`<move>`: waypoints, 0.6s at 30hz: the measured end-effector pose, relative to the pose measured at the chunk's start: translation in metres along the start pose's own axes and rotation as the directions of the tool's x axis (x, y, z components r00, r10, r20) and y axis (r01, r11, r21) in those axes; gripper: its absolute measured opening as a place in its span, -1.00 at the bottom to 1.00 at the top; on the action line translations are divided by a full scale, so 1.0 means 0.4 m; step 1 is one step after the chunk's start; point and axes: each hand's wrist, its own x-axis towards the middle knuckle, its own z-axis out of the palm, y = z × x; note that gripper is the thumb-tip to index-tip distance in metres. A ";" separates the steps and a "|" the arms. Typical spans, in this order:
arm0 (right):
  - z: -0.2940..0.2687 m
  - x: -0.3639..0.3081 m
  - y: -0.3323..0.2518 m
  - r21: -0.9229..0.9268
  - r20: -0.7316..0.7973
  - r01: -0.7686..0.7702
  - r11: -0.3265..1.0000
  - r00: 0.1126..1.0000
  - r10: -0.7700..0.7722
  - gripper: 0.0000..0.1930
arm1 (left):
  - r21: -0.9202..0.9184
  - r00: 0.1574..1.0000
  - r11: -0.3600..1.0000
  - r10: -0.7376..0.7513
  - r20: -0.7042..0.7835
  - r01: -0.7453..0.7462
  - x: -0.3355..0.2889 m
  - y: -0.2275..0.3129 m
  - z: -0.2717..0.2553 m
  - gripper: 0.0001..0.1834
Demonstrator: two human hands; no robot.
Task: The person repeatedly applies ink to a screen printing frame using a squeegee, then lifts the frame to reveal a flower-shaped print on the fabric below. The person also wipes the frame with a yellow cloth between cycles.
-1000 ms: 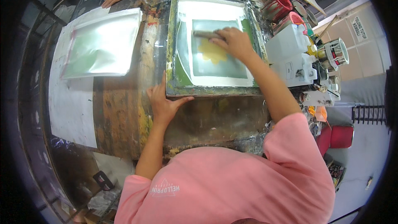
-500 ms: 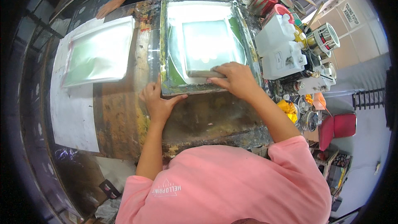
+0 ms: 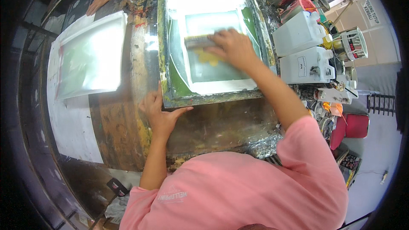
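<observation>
1. Here's the right hand (image 3: 233,49), over the upper half of the framed screen, fingers closed around the end of a flat, squeegee-like bar (image 3: 197,41). Knuckles up, thumb on the near side; motion blur hides exactly how each fingertip sits.
2. The bar reaches out to the left of that hand, lying crosswise over the pale green mesh panel (image 3: 206,76), its edges smeared by blur.
3. Just below it, on the near side, a yellow patch (image 3: 209,58) shows on the panel, close under the thumb.
4. Down to the left hand (image 3: 158,113), at the near left corner of the screen frame (image 3: 204,100). Thumb and index finger stand wide apart: the index points away along the left side, the thumb runs right, along the near edge. Both seem to touch the wood; the other fingers are blurred, so I cannot tell how tightly they bend.
5. The frame lies flat on the stained worktable (image 3: 121,123), with a stack of glossy sheets (image 3: 91,57) well to its left and white jugs (image 3: 298,32) just beyond its right side.
</observation>
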 end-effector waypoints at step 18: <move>0.002 0.166 0.124 0.045 0.054 -0.018 0.999 0.998 0.016 -0.52 | -0.099 0.988 0.988 0.103 -0.119 -0.115 -0.005 -0.023 0.023 0.32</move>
